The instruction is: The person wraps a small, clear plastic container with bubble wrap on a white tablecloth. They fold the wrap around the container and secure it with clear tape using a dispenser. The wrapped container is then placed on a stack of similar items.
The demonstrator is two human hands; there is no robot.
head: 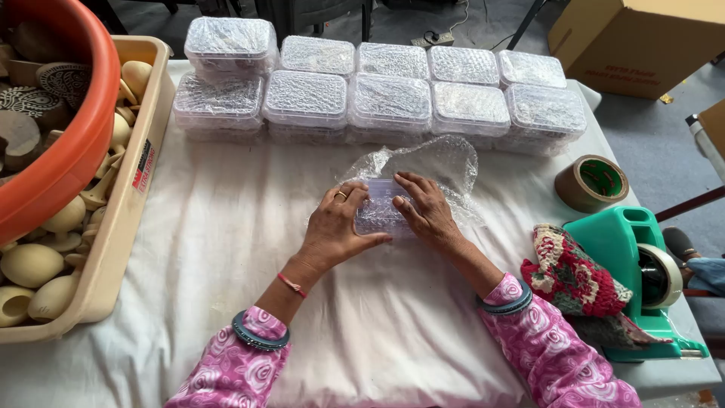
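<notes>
Fingers of both hands lay flat, pressing on the box (380, 214) mid-table (226, 249): left hand (336, 227) on its left end, right hand (424, 211) on the right. Box's long axis ran left-right, bubble wrap (434, 162) trailing behind. Wrapped boxes (389, 98) lined the far edge.

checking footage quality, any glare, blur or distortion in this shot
Head view: soft, even light with faint shadows under the left hand and right hand; mild sheen on the bubble wrap and wrapped boxes; sharp throughout; wide-angle bending at the orange tub edge.
</notes>
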